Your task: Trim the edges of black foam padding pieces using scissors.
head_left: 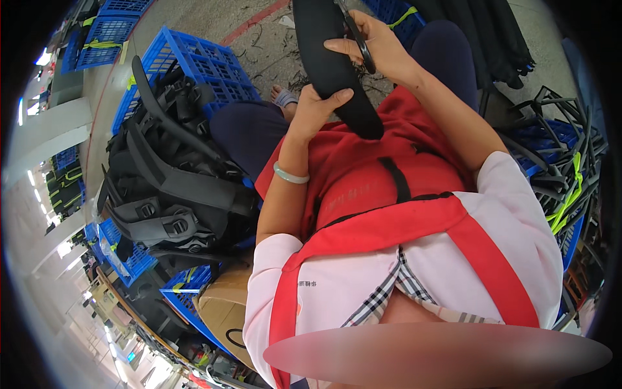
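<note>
A long black padded strap [332, 72] with a rounded lower end stretches from the top edge of the view down to my lap. My left hand [316, 111] grips its left side near the lower end, thumb lying on top. My right hand [382, 53] is closed round black-handled scissors [364, 50] at the strap's right edge, its thumb reaching onto the padding. The upper part of the scissors runs along that edge near the top of the view; whether the blades touch the strap I cannot tell.
A blue crate [214, 68] stands at my left, with a heap of black padded straps with buckles [175, 188] beside it. At my right, another blue crate [547, 139] holds black strips. A cardboard box [223, 301] is lower left; dark scraps [259, 42] litter the floor.
</note>
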Action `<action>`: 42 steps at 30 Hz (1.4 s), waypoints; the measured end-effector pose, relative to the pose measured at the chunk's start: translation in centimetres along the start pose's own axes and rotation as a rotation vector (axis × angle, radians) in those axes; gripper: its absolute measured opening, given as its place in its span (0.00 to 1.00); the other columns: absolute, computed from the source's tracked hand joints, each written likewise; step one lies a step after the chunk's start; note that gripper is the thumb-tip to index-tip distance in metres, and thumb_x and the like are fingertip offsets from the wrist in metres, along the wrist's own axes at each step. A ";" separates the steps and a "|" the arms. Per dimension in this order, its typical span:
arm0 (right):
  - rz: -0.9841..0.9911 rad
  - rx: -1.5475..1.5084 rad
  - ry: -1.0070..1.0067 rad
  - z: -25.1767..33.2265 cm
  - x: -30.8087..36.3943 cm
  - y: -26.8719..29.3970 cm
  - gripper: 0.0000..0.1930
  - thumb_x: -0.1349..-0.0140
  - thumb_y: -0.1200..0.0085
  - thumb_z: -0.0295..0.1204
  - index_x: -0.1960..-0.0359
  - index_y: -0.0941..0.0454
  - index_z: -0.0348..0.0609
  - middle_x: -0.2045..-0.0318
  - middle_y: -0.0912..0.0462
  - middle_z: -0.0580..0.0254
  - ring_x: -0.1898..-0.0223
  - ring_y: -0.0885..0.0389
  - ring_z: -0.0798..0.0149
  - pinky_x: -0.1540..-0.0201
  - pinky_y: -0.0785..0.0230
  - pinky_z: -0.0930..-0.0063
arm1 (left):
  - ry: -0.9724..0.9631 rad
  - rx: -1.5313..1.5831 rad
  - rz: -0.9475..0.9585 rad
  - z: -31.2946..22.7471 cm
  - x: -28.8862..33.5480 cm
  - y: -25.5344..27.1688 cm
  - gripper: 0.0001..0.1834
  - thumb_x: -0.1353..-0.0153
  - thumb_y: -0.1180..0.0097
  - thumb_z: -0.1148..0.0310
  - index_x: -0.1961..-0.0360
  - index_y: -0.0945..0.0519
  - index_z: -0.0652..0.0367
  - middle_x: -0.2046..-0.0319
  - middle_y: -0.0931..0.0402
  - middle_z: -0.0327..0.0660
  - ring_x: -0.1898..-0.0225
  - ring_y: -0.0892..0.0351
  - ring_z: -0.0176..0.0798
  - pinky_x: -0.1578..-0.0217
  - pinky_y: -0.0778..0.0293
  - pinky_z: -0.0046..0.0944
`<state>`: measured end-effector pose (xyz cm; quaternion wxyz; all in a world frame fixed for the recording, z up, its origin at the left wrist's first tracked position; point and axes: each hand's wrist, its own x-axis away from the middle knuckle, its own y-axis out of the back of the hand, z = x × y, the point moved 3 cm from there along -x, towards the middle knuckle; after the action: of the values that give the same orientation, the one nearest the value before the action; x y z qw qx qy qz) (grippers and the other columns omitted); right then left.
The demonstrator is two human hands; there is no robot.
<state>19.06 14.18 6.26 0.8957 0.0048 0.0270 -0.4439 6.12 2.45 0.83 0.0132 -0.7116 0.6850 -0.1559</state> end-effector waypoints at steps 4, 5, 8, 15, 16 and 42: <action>0.094 0.054 0.088 -1.0 -0.4 -0.5 0.16 0.45 0.35 0.32 0.61 0.27 0.39 0.77 0.30 0.74 0.76 0.35 0.81 0.75 0.44 0.84 | -0.199 -0.526 -0.344 -2.6 -0.2 3.2 0.17 0.45 0.37 0.74 0.55 0.24 0.65 0.68 0.24 0.35 0.68 0.27 0.29 0.64 0.29 0.30; 0.126 0.114 0.195 -1.1 -0.3 -0.9 0.16 0.45 0.35 0.32 0.61 0.28 0.38 0.77 0.29 0.74 0.75 0.34 0.81 0.75 0.43 0.83 | -0.254 -0.124 -0.332 -2.4 -1.0 4.6 0.17 0.46 0.37 0.74 0.55 0.24 0.64 0.66 0.23 0.36 0.66 0.25 0.29 0.62 0.28 0.30; 0.309 0.238 0.065 0.2 0.1 -2.9 0.18 0.43 0.37 0.31 0.54 0.28 0.37 0.75 0.27 0.71 0.74 0.32 0.80 0.73 0.38 0.83 | -0.234 0.097 -0.251 -4.0 -1.3 4.7 0.15 0.47 0.37 0.77 0.57 0.23 0.64 0.67 0.21 0.37 0.65 0.23 0.31 0.60 0.27 0.29; 0.164 0.157 -0.242 0.9 0.2 -2.5 0.18 0.43 0.39 0.29 0.53 0.29 0.38 0.74 0.26 0.70 0.76 0.30 0.78 0.74 0.37 0.82 | -0.174 0.251 -0.204 -4.1 0.6 8.5 0.12 0.48 0.36 0.79 0.60 0.20 0.63 0.64 0.19 0.41 0.61 0.19 0.37 0.57 0.23 0.38; 0.248 0.215 -0.245 -0.9 0.3 -1.8 0.19 0.43 0.39 0.27 0.52 0.29 0.37 0.72 0.26 0.69 0.72 0.28 0.78 0.69 0.34 0.82 | -0.227 0.418 -0.164 -4.4 0.8 8.7 0.14 0.47 0.37 0.78 0.58 0.20 0.63 0.61 0.19 0.44 0.58 0.20 0.39 0.55 0.24 0.39; 0.387 0.669 -0.004 -3.7 3.0 -3.8 0.24 0.46 0.42 0.28 0.50 0.38 0.37 0.63 0.21 0.40 0.58 0.23 0.39 0.59 0.31 0.54 | -0.312 0.473 -0.115 -3.0 0.1 7.4 0.11 0.45 0.40 0.81 0.60 0.19 0.59 0.61 0.19 0.39 0.58 0.20 0.38 0.52 0.25 0.40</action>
<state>17.68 9.62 2.46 0.9118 0.3011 -0.1224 -0.2511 -1.77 2.46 2.03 0.2748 -0.7419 0.5778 -0.2005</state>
